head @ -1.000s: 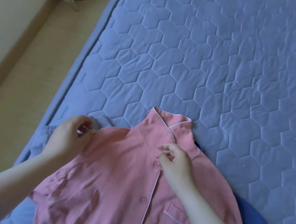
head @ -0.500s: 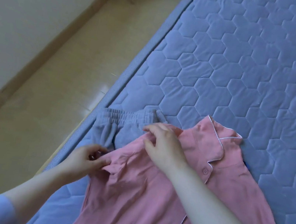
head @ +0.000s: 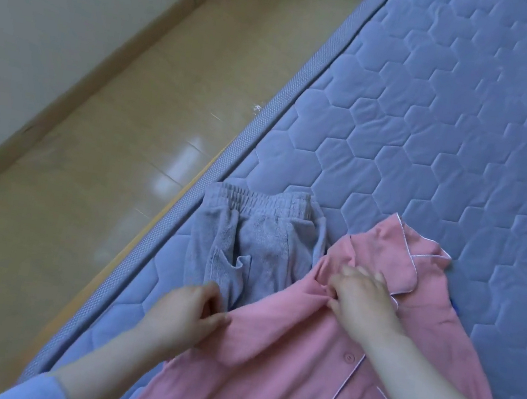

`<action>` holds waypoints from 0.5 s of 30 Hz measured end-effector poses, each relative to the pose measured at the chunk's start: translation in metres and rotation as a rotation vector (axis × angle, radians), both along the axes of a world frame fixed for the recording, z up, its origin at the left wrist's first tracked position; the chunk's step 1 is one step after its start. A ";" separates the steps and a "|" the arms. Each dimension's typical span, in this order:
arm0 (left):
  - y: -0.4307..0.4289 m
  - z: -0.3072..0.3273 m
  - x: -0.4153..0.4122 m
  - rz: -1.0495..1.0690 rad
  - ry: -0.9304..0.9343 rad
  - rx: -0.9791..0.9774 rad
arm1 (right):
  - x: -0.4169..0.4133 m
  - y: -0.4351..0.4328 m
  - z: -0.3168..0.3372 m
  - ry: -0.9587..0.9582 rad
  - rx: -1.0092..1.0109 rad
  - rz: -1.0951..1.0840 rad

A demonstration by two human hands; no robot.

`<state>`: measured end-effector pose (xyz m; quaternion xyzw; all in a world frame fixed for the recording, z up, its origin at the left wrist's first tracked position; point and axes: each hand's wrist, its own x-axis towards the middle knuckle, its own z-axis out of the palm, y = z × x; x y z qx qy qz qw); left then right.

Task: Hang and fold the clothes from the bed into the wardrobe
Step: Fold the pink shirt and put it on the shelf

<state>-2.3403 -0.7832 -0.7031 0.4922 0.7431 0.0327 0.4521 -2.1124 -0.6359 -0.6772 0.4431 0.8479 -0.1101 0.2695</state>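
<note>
We seemed to be folding the shirt (head: 276,391) by the bed's (head: 439,123) edge. The fingers of our left hand (head: 188,316) and right hand (head: 360,301) pinched its shoulder cloth. Next, the sleeve likely needed turning inward.

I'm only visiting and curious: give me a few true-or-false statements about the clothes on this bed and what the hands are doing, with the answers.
1. The pink pyjama shirt lies on the blue quilted mattress. True.
2. The grey trousers have fallen on the floor. False: they lie on the mattress, beside the shirt.
3. The left hand and right hand both pinch the shirt's fabric. True.
4. The shirt hangs on a hanger. False: no hanger shows, and the shirt lies spread on the bed.
5. The shirt's collar has white piping. True.
</note>
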 end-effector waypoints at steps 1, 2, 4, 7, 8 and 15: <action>-0.002 -0.003 0.000 0.009 0.014 0.020 | 0.007 -0.004 -0.003 -0.022 0.009 -0.010; -0.004 -0.007 0.000 0.017 -0.009 0.026 | 0.011 -0.007 -0.006 -0.032 0.022 -0.024; -0.008 -0.014 0.001 -0.032 -0.044 0.052 | 0.015 -0.011 -0.010 -0.022 0.045 -0.047; -0.010 -0.022 0.001 -0.114 -0.043 0.087 | 0.011 -0.012 -0.014 0.031 0.062 -0.067; -0.009 -0.022 0.002 -0.115 -0.061 0.091 | 0.010 -0.013 -0.016 0.054 0.064 -0.076; 0.003 -0.019 0.024 -0.198 -0.093 0.123 | 0.005 -0.012 -0.017 0.171 -0.034 -0.101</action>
